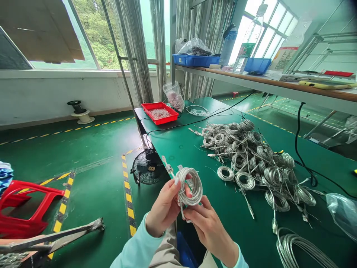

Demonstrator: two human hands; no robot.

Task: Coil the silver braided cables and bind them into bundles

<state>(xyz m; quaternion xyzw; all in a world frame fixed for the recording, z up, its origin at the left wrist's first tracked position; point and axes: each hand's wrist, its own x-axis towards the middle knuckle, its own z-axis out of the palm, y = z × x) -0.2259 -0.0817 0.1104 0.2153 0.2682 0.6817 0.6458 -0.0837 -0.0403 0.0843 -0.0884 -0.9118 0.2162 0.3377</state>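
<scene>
Between my hands, above the near edge of the green table, is a coiled silvery cable (197, 186) with a connector (168, 166) sticking up at its upper left. My left hand (166, 201) grips the coil's left side, its thumb pressed on the strands and a fingertip showing through the middle. My right hand (206, 226) is closed at the bottom of the coil, pinching the cable near a short hanging end. To the right lies a big heap of similar coiled cables (240, 160), some with connectors poking out.
A red tray (164, 120) of thin pieces stands at the table's far left, beside a plastic bag (174, 97). A black cord (192, 125) crosses the table. Larger coiled cable (299, 245) lies at near right. A shelf (267, 80) overhangs the right side; a fan (149, 167) stands below left.
</scene>
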